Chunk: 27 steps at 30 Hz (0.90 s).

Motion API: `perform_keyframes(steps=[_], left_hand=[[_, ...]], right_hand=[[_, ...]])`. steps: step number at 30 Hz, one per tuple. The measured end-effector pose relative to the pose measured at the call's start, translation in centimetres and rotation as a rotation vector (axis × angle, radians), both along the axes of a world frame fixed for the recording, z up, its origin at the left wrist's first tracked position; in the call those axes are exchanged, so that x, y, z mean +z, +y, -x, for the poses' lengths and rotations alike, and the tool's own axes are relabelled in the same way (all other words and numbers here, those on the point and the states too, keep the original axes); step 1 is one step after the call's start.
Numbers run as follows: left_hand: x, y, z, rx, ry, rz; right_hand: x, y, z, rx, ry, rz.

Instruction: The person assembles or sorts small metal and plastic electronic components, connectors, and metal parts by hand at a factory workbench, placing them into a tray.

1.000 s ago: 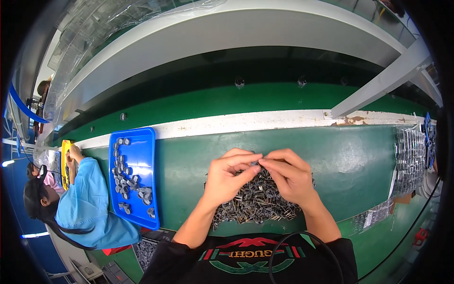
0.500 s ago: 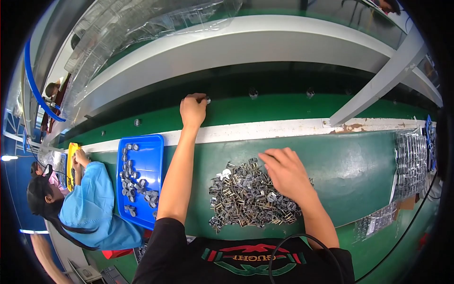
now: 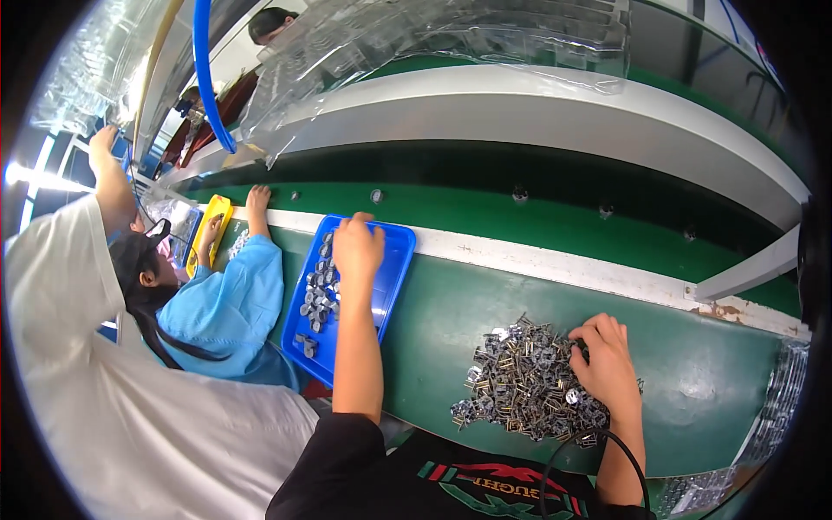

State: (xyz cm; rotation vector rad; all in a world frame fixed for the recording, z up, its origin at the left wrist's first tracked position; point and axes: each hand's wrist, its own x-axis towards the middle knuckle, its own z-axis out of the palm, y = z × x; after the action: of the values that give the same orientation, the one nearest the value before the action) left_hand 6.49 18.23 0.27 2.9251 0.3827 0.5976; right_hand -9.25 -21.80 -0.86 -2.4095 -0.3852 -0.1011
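Head camera view: I see my left hand [image 3: 357,250] stretched forward over the blue tray [image 3: 392,270], fingers curled downward and loosely bunched above the small grey metal parts [image 3: 317,295] lying in it; whether it grips one I cannot tell. The left forearm runs straight up from the lower edge, bare to the black sleeve. My right hand [image 3: 605,366] rests on the right edge of the heap of small metal pieces [image 3: 520,386] on the green bench [image 3: 711,390], fingers bent and touching the pile, the grasp hidden. A co-worker in a blue shirt [image 3: 227,308] sits just left of the tray.
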Motion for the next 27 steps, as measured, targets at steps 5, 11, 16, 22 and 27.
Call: perform_keyframes(steps=[5,11,16,22,27], left_hand=[[-3.3,5.8,-1.1,0.047,0.112,-0.044],[-3.7,6.4,-0.8,-0.020,0.078,0.080],[-0.1,3.5,2.2,-0.133,0.096,0.254],[3.7,-8.5,8.3,-0.473,0.267,1.342],[0.5,-14.9,10.5,-0.706,0.487,1.812]], right_hand=[[0.0,-0.6,-0.2,0.004,-0.003,-0.124],[0.7,-1.9,0.1,-0.008,-0.004,-0.252],[1.4,-2.4,0.4,0.017,0.049,-0.334],[-0.2,-1.8,0.0,-0.029,0.113,-0.438],[-0.9,-0.8,-0.5,-0.026,0.075,-0.230]])
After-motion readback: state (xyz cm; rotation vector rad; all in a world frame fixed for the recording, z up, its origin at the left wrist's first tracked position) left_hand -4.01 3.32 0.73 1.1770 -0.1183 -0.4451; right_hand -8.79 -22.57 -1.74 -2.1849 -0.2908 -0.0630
